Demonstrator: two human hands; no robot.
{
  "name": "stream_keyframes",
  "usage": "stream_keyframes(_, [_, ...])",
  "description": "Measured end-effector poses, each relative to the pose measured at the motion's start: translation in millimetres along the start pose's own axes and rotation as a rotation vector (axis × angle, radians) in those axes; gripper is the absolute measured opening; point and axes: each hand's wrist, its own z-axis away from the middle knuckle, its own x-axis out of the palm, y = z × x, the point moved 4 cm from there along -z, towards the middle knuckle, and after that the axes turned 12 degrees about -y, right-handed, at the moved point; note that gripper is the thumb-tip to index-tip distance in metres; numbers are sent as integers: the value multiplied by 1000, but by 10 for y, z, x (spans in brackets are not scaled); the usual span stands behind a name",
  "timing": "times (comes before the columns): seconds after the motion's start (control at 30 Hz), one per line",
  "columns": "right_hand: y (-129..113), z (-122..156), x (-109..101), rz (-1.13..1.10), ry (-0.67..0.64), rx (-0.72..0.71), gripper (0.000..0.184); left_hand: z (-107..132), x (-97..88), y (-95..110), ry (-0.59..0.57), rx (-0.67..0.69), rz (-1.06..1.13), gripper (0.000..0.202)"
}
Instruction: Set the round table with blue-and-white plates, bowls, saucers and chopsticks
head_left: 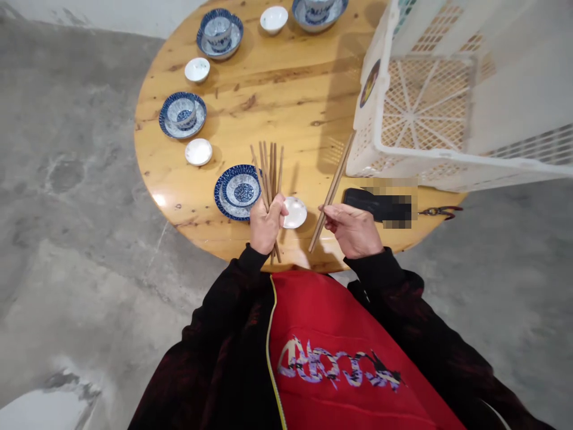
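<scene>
My left hand (pixel 267 222) is closed around a bundle of several brown chopsticks (pixel 270 167), their upper ends fanned out. Between thumb and fingers, my right hand (pixel 353 227) pinches a pair of chopsticks (pixel 333 188), slanting up to the right. Partly behind my left hand sits a blue-and-white bowl (pixel 242 186) on a matching plate (pixel 222 206). A small white dish (pixel 295 213) lies on the table between my hands. To the right of my right hand is a black object (pixel 378 204), partly blurred out.
A white plastic basket (pixel 405 156) stands on the right of the round wooden table (pixel 277 107). More blue-and-white bowls on plates (pixel 182 114) and small white bowls (pixel 197 70) line the left and far edge. Red-handled pliers (pixel 441 212) lie near the right edge.
</scene>
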Motion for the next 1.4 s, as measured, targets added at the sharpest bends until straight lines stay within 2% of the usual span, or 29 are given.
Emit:
stream_keyframes(0.1, [54,-74,77,-57,-11,42,27,186,-108,-181,-84,-134,-64,37])
stream_keyframes(0.2, [114,-134,122,-100,8,55,25,374,-136,-344,-179,-243,-54,39])
stream_keyframes(0.33, [149,-199,131,-122,48,34,22,496,-143,-399,-255,-290,-30,38])
stream_keyframes(0.6, [162,-263,225,-86,74,-24,22,404,-106,-454,-312,-187,-17,36])
stream_keyframes(0.77, [198,-228,336,-50,51,-19,26,307,-113,-481,-315,-140,-120,31])
stream_keyframes(0.97, [192,-205,362,-12,46,-2,31,247,-107,-543,-364,-203,-121,30])
stream_keyframes(1.2, [172,-158,315,51,41,-42,31,309,-47,-473,-351,-287,-39,30])
stream_keyframes(1.4, [240,-113,317,58,15,-50,31,289,-38,-447,-373,-286,-38,29])
